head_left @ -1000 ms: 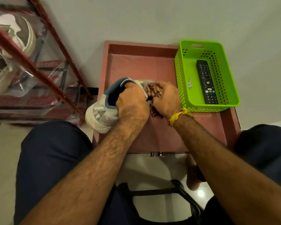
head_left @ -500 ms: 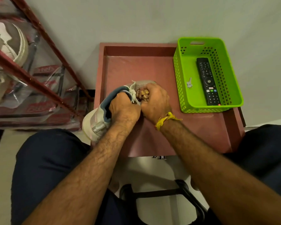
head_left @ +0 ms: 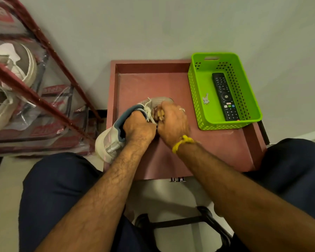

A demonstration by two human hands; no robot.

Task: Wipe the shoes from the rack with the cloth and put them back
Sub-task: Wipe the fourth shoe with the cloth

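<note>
Pale wall stands behind a reddish worktop with raised edges. On it lies a grey and white sneaker, heel poking over the near-left edge. The left hand is curled around the shoe's blue collar. The right hand squeezes a brown patterned cloth against the laces. The shoe looks light and soft, so holding the collar seems best. A shoe rack stands to the left. A green basket holds a remote.

One grey-and-white lace-up sneaker on the tabletop, one crumpled brownish cloth, one lime-green perforated plastic basket, one black remote control, two bare hands, left and right
</note>
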